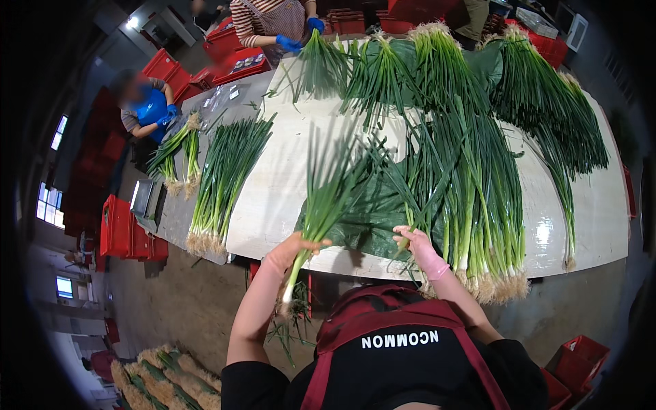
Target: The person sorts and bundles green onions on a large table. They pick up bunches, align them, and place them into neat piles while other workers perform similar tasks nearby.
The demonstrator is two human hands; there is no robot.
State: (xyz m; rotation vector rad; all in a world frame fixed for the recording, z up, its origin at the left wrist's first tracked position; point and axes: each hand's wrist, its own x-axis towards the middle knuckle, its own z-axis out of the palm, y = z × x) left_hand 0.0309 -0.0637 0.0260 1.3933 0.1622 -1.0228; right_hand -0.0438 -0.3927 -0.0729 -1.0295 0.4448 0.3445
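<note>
My left hand (297,247), in a thin pinkish glove, is closed around a small bunch of green onions (324,205); their white stalks and roots hang below it and their leaves fan out over the table. My right hand (416,246), in a similar glove, has thumb and fingers near each other at a green leaf; whether it grips that leaf is unclear. Beside it on the right lies a big pile of green onions (476,205), roots towards me. Dark green plastic sheeting (366,225) lies on the white table (277,184) between and beyond my hands.
More green onion bunches (441,66) lie along the far side, where a co-worker in blue gloves (289,43) handles some. Another co-worker (151,105) stands left. A row of green onions (225,179) lies at the table's left. Red crates (118,225) stand left; rooted bundles (164,379) lie lower left.
</note>
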